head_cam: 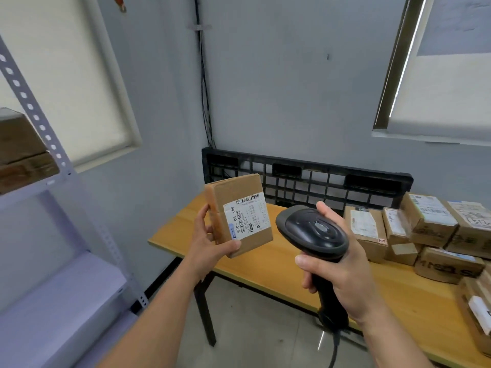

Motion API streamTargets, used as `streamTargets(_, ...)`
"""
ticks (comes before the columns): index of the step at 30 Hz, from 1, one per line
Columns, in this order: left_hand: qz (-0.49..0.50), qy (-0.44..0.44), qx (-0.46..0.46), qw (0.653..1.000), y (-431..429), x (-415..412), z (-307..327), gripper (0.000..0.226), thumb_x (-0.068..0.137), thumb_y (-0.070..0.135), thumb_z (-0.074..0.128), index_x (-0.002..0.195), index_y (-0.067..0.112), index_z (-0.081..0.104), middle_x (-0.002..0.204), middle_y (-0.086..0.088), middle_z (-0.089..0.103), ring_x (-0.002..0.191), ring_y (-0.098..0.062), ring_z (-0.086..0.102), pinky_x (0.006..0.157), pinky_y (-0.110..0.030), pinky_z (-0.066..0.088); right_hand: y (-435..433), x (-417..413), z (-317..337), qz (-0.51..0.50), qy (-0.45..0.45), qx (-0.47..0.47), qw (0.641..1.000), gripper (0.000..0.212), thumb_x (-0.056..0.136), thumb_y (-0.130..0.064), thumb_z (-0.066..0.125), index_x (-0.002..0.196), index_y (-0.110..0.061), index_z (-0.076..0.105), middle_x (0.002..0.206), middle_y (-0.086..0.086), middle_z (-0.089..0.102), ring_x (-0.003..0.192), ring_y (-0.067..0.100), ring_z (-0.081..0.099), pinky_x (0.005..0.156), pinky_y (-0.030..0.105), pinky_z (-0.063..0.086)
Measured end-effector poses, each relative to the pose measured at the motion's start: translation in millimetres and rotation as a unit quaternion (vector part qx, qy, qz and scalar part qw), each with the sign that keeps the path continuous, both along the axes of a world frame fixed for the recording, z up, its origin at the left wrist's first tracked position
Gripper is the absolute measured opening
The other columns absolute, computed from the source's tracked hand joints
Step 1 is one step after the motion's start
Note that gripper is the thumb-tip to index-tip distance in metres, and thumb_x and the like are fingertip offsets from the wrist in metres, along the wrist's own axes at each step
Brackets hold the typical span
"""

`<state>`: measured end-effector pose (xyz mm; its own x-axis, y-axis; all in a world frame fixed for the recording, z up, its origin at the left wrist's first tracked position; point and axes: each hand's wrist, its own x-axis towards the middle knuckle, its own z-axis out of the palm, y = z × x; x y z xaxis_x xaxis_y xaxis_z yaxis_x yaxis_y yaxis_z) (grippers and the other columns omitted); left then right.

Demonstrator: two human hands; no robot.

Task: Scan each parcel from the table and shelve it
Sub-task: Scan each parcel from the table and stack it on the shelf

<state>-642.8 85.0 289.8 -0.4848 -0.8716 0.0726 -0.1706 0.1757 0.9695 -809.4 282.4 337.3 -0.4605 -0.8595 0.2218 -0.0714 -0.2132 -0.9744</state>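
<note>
Left hand (210,243) grips a labelled parcel (239,215) mid-frame. Right hand (342,274) holds a black scanner (313,232) just right of it, above the counter (265,264).

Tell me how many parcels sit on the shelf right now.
2, stacked on the upper shelf at the left edge: a top parcel and a bottom parcel under it. The frame cuts both off, so more may be hidden.

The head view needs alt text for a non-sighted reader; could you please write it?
A left hand holds a labelled cardboard parcel before a black barcode scanner gripped by the right hand, near a wooden table bearing more parcels.
</note>
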Motion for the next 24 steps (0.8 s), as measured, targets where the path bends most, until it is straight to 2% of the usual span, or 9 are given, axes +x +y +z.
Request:
streamTargets(2,0.012,0.001,-0.004,1.0,-3,28,3,0.106,0.062,0.025,0.089,0.132,0.058,0.017,0.129,-0.002,0.052,0.117,-0.02,0.054,0.096,-0.048,0.05,-11,24,1,0.009,0.006,-0.001,1.0,0.102,0.06,-0.011,0.089,0.143,-0.038,0.037,0.082,0.009,0.072,0.049,0.034,0.06,0.045,0.035,0.051)
streamTargets(4,0.02,0.001,-0.005,1.0,-8,57,5,0.103,0.057,0.034,0.089,0.126,0.063,0.018,0.128,0.0,0.052,0.117,-0.019,0.055,0.092,-0.042,0.053,-23,48,1,0.017,0.018,-0.003,1.0,0.101,0.06,-0.012,0.086,0.144,-0.039,0.037,0.077,0.004,0.071,0.049,0.033,0.061,0.046,0.035,0.051)
streamTargets(7,0.029,-0.006,-0.007,1.0,-15,101,6,0.1,0.072,0.023,0.084,0.14,0.046,0.014,0.125,-0.001,0.053,0.112,-0.017,0.057,0.077,-0.022,0.052,-40,86,0,0.024,0.029,-0.004,0.999,0.103,0.061,-0.012,0.088,0.145,-0.038,0.036,0.082,0.008,0.072,0.05,0.033,0.061,0.048,0.04,0.053)
streamTargets(11,0.055,0.007,-0.016,0.998,-22,155,9,0.096,0.076,0.015,0.08,0.143,0.041,0.016,0.118,0.006,0.055,0.101,-0.008,0.06,0.064,-0.014,0.051,-58,138,2,0.049,0.03,-0.005,0.998,0.097,0.059,-0.011,0.079,0.141,-0.041,0.037,0.094,0.013,0.072,0.049,0.03,0.06,0.047,0.037,0.052)
streamTargets(15,0.077,0.02,-0.02,0.997,-27,202,14,0.094,0.077,0.012,0.079,0.142,0.041,0.017,0.117,0.007,0.053,0.102,-0.003,0.056,0.063,-0.01,0.05,-71,184,4,0.067,0.028,-0.011,0.997,0.095,0.059,-0.01,0.077,0.138,-0.044,0.037,0.093,0.013,0.072,0.048,0.028,0.058,0.044,0.034,0.049)
streamTargets(18,0.095,0.024,-0.028,0.995,-29,236,15,0.096,0.077,0.014,0.078,0.145,0.039,0.016,0.121,0.004,0.052,0.103,-0.003,0.056,0.066,-0.011,0.05,-79,215,4,0.075,0.031,-0.009,0.997,0.098,0.061,-0.006,0.088,0.136,-0.045,0.039,0.093,0.014,0.072,0.048,0.029,0.058,0.045,0.038,0.05)
streamTargets(21,0.119,0.03,-0.044,0.992,-30,269,18,0.096,0.079,0.013,0.077,0.147,0.039,0.015,0.116,0.011,0.051,0.099,0.004,0.054,0.064,-0.005,0.047,-87,243,3,0.085,0.03,-0.009,0.996,0.094,0.064,-0.001,0.08,0.136,-0.046,0.041,0.093,0.016,0.072,0.048,0.032,0.058,0.044,0.037,0.049)
streamTargets(24,0.138,0.041,-0.048,0.988,-29,303,22,0.095,0.08,0.009,0.076,0.147,0.038,0.015,0.118,0.012,0.05,0.099,0.006,0.053,0.062,-0.002,0.044,-97,273,3,0.104,0.021,-0.022,0.994,0.093,0.058,-0.01,0.08,0.134,-0.05,0.043,0.095,0.017,0.071,0.048,0.035,0.057,0.045,0.036,0.049)
